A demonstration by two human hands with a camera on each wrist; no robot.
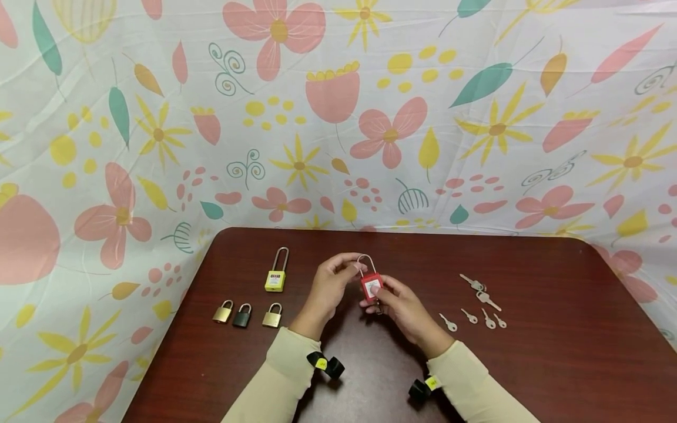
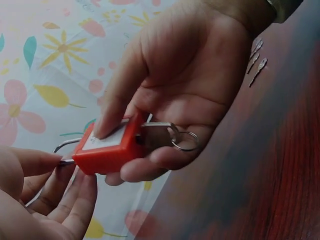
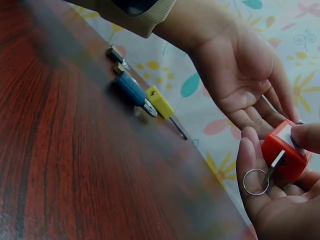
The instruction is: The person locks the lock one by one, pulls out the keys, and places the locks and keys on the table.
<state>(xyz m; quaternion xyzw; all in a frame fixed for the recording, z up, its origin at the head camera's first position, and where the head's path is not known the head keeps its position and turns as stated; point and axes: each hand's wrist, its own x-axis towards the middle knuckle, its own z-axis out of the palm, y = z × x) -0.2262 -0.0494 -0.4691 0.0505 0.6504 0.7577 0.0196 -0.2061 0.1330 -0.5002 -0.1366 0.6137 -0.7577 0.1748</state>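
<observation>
A red padlock [image 1: 372, 286] with a white label is held up between both hands over the table. My left hand [image 1: 325, 288] pinches its metal shackle [image 2: 67, 144] between thumb and fingers. The lock body lies in my right hand [image 1: 406, 310], thumb pressed on the label and fingers beneath. From the lock's underside sticks a key [image 2: 159, 125] with a thin ring [image 2: 186, 141] on it. Whether the shackle is fully seated in the body, I cannot tell.
Left on the table are a yellow long-shackle padlock [image 1: 275, 281], two brass padlocks [image 1: 223, 312] and a black padlock [image 1: 242, 317]. To the right lie two larger keys [image 1: 488, 301] and several small keys [image 1: 469, 316]. Behind the table hangs a floral cloth [image 1: 338, 147].
</observation>
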